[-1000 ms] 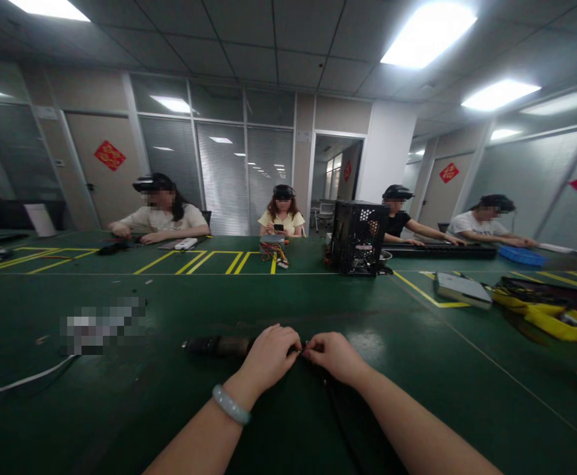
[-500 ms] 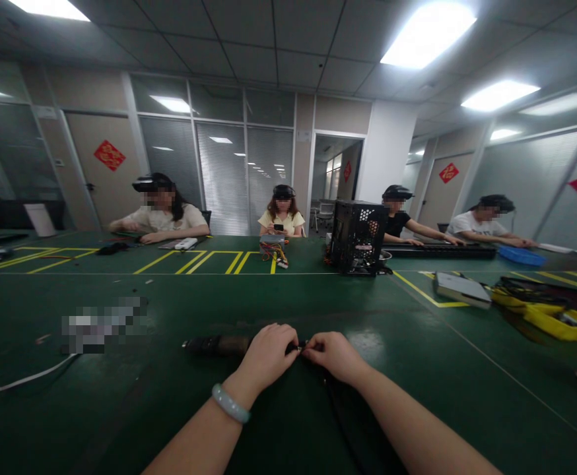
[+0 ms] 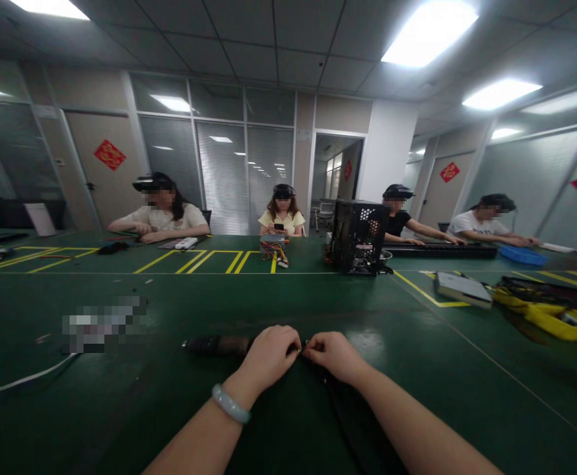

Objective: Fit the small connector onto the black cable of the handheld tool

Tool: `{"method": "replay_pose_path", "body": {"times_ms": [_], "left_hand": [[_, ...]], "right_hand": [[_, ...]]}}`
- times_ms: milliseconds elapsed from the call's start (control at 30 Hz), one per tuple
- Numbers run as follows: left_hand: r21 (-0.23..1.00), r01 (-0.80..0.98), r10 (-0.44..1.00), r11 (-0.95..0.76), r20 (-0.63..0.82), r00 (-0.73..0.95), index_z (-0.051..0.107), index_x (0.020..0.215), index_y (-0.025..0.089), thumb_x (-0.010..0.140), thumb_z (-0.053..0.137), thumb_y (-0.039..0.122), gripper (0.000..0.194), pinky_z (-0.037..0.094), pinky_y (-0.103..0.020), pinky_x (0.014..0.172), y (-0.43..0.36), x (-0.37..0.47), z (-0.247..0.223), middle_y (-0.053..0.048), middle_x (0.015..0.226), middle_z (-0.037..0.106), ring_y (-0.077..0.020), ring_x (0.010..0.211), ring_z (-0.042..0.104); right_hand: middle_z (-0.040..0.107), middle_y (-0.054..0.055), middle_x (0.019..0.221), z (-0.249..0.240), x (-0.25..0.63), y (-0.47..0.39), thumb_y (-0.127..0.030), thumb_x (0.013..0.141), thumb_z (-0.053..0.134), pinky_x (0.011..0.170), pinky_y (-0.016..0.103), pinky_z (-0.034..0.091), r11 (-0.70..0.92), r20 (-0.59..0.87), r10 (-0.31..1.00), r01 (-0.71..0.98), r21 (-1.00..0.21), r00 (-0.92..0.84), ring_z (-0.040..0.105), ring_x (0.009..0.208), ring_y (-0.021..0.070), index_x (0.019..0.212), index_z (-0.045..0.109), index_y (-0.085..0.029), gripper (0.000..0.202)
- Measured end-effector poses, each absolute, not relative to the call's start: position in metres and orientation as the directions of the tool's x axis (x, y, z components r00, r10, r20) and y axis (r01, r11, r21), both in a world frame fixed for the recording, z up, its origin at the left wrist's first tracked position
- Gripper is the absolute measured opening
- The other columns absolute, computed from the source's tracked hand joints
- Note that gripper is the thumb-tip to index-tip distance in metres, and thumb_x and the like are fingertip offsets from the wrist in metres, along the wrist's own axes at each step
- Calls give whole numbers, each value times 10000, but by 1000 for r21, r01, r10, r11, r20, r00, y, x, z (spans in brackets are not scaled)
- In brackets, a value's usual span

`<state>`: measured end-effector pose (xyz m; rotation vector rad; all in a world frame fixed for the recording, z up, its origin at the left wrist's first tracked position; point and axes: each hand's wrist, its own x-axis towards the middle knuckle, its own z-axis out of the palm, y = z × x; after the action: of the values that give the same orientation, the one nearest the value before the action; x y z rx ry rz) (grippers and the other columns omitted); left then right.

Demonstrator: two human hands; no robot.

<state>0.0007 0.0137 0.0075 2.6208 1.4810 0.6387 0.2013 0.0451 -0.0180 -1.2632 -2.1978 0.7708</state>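
A dark, elongated tool-like object [image 3: 219,345] lies on the green table, its metal tip pointing left. My left hand [image 3: 273,353] rests over its right end with the fingers curled closed around it. Close beside it, my right hand [image 3: 335,356] is pinched on something small that I cannot make out. The fingertips of both hands nearly meet. A black strap or cable [image 3: 340,415] runs from below my right hand toward the table's near edge. What lies between the fingertips is mostly hidden.
Ahead stand a black computer case [image 3: 358,237] and a power supply with coloured wires [image 3: 274,247]. To the right are a silver box [image 3: 463,289] and a yellow tray [image 3: 566,323]. A white cable [image 3: 33,376] lies left. Several people sit across the green table [image 3: 169,402].
My hands have barely moved; the fingertips have shifted slightly and less of the dark piece between them shows. Across the table at the left, a person's hand has shifted a little.
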Motion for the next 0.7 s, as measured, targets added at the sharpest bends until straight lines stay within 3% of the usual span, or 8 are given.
{"method": "replay_pose_path", "body": {"times_ms": [400,700], "left_hand": [[295,822,866,-487,280,413,613,935,224,852,585,272,100,424,-325,825,11,0,14,-11,975,639,-189,916,581],[288,806,850,-517,285,443,606,918,234,851,551,196,95,430,-322,845,11,1,11,5,972,633,-176,919,579]], "right_hand": [[719,6,796,-15,202,43,-366,825,632,602,212,413,393,109,889,617,-682,-446,641,724,153,849,734,-219,181],[725,10,804,-14,201,43,-336,825,631,609,216,422,383,90,888,619,-685,-450,647,717,156,876,738,-216,169]]}}
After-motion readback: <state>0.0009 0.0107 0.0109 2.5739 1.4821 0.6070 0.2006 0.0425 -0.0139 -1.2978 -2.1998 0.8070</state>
